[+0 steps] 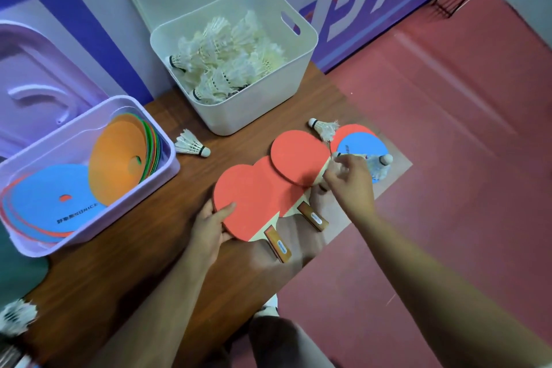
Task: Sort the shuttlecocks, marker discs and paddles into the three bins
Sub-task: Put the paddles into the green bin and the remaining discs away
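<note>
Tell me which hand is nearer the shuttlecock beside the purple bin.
Left. The left hand grips a paddle by its edge, just nearer the camera than the shuttlecock; the right hand is farther off to the right, by the blue disc.

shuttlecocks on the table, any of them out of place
Yes, at least three lie loose outside the white bin: the left shuttlecock near the lilac bin, the middle shuttlecock by the paddles, the right shuttlecock on the blue disc.
</note>
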Action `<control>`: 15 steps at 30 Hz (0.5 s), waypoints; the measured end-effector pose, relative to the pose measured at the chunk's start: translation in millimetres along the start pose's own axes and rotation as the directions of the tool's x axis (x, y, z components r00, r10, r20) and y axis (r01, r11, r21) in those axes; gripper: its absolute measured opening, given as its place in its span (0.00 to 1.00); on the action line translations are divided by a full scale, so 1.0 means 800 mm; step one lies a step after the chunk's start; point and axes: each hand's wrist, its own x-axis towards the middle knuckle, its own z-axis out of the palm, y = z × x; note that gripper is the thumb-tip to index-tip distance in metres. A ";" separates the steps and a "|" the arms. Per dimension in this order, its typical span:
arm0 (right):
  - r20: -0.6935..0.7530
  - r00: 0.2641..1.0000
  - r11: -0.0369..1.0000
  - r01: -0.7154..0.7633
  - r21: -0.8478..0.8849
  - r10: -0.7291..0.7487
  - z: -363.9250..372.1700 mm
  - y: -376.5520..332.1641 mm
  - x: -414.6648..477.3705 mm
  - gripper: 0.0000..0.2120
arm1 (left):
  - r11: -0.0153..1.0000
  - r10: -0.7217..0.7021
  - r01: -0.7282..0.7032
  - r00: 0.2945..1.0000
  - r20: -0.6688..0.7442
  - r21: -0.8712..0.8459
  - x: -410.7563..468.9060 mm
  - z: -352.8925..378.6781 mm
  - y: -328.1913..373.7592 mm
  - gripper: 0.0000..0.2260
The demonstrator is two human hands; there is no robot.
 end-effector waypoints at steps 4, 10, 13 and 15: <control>0.126 0.986 0.970 0.076 0.230 -0.107 0.009 -0.071 -0.001 0.03 | 1.000 0.006 -0.007 0.999 -0.034 -0.025 0.002 -0.005 0.006 0.15; 0.082 0.947 0.877 0.251 0.410 -0.309 0.019 -0.190 0.028 0.09 | 0.996 0.017 -0.023 0.998 -0.062 -0.088 0.006 -0.016 0.031 0.14; 0.008 0.936 0.853 0.317 0.415 -0.351 0.025 -0.255 0.058 0.09 | 0.989 0.042 -0.050 0.997 -0.063 -0.140 0.007 -0.017 0.044 0.16; 0.005 0.941 0.847 0.302 0.437 -0.339 0.032 -0.290 0.081 0.10 | 0.980 0.050 -0.059 0.997 -0.053 -0.190 0.006 -0.013 0.054 0.16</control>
